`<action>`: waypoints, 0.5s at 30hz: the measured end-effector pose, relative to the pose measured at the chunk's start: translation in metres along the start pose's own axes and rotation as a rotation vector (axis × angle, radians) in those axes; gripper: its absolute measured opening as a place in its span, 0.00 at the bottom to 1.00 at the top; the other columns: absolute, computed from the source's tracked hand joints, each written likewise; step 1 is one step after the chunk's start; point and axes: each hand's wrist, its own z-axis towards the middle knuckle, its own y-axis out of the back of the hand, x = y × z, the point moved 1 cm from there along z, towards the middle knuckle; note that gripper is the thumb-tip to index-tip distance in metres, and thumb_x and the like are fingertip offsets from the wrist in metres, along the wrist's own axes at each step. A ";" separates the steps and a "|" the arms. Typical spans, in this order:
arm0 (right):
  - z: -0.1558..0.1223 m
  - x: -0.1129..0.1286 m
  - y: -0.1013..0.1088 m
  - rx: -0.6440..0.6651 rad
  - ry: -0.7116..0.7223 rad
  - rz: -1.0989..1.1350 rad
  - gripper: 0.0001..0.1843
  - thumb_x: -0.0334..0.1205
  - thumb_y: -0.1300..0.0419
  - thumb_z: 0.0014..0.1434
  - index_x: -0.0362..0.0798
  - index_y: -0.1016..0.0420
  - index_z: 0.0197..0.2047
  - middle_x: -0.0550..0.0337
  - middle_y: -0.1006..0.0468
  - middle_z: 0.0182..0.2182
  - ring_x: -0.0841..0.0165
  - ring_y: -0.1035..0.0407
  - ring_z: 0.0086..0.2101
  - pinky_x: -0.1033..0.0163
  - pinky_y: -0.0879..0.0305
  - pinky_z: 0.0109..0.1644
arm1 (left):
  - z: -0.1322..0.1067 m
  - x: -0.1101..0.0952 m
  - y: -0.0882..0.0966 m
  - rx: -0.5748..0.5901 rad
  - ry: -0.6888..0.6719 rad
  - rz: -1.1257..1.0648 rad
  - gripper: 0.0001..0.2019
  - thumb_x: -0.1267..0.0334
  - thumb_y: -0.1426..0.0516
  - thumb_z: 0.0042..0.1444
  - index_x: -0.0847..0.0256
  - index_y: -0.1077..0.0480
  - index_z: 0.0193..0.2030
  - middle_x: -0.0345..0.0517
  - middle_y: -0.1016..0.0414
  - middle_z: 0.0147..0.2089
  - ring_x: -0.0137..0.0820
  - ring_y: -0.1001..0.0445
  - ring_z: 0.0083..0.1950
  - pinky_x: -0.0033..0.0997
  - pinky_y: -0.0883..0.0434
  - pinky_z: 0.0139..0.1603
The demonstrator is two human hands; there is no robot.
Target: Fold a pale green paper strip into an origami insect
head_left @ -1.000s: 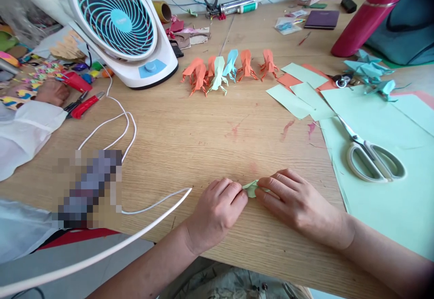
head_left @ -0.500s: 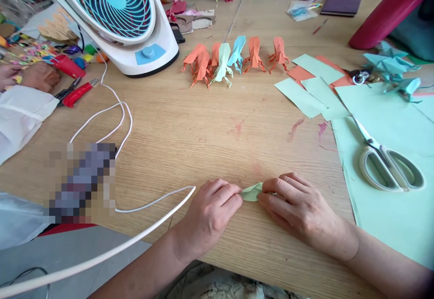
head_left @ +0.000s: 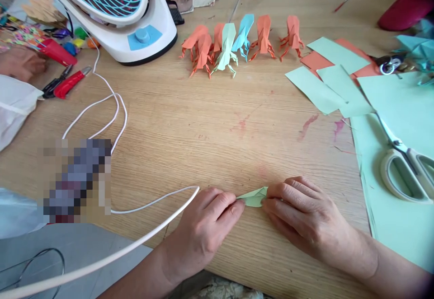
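Observation:
Low over the near part of the table, a small folded piece of light green paper (head_left: pixel 253 198) spans the gap between my two hands. My left hand (head_left: pixel 210 222) pinches its left end between thumb and fingers. At its right end, the fingertips of my right hand (head_left: pixel 305 217) are closed on the paper and hide that end. Farther back stand several folded paper figures with thin legs: orange ones (head_left: pixel 263 37), a pale green one (head_left: pixel 226 48) and a blue one (head_left: pixel 243 37).
Green paper strips (head_left: pixel 315 90) and large green sheets (head_left: pixel 389 226) lie to the right, with scissors (head_left: pixel 400 163) on top. At the left are a fan (head_left: pixel 145 41), red-handled pliers (head_left: pixel 71 84), a white cable (head_left: pixel 145 235) and a pixelated object (head_left: pixel 79 177). Another person's hand (head_left: pixel 20 62) rests far left.
The view has shifted, tilting down somewhat. My left hand has slid slightly left along the folded paper, showing more of it between the hands. Both hands keep hold.

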 end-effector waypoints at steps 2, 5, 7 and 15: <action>0.000 0.000 0.000 0.001 -0.011 0.002 0.09 0.27 0.46 0.67 0.45 0.27 0.36 0.56 0.28 0.33 0.66 0.39 0.31 0.58 0.43 0.38 | 0.005 -0.002 -0.001 -0.012 0.018 0.011 0.08 0.71 0.48 0.68 0.66 0.27 0.48 0.46 0.27 0.41 0.34 0.33 0.40 0.36 0.33 0.42; -0.001 0.000 -0.001 0.000 -0.013 0.001 0.09 0.27 0.46 0.68 0.45 0.27 0.37 0.57 0.28 0.32 0.66 0.38 0.32 0.58 0.43 0.39 | 0.014 -0.006 -0.004 -0.044 0.047 -0.002 0.07 0.72 0.46 0.66 0.64 0.27 0.40 0.44 0.28 0.38 0.32 0.34 0.37 0.35 0.34 0.40; 0.000 0.000 -0.001 -0.008 -0.009 -0.002 0.10 0.27 0.46 0.68 0.45 0.28 0.36 0.56 0.27 0.33 0.66 0.37 0.33 0.58 0.43 0.40 | 0.017 -0.008 -0.006 -0.036 0.067 -0.018 0.07 0.73 0.46 0.66 0.64 0.28 0.37 0.44 0.29 0.37 0.32 0.35 0.37 0.34 0.34 0.39; 0.001 0.001 -0.001 -0.017 -0.014 -0.023 0.11 0.28 0.45 0.67 0.46 0.31 0.32 0.56 0.27 0.33 0.66 0.36 0.33 0.58 0.42 0.41 | 0.016 -0.010 -0.008 -0.024 0.211 -0.054 0.08 0.70 0.48 0.68 0.63 0.29 0.39 0.43 0.30 0.36 0.33 0.32 0.38 0.36 0.34 0.41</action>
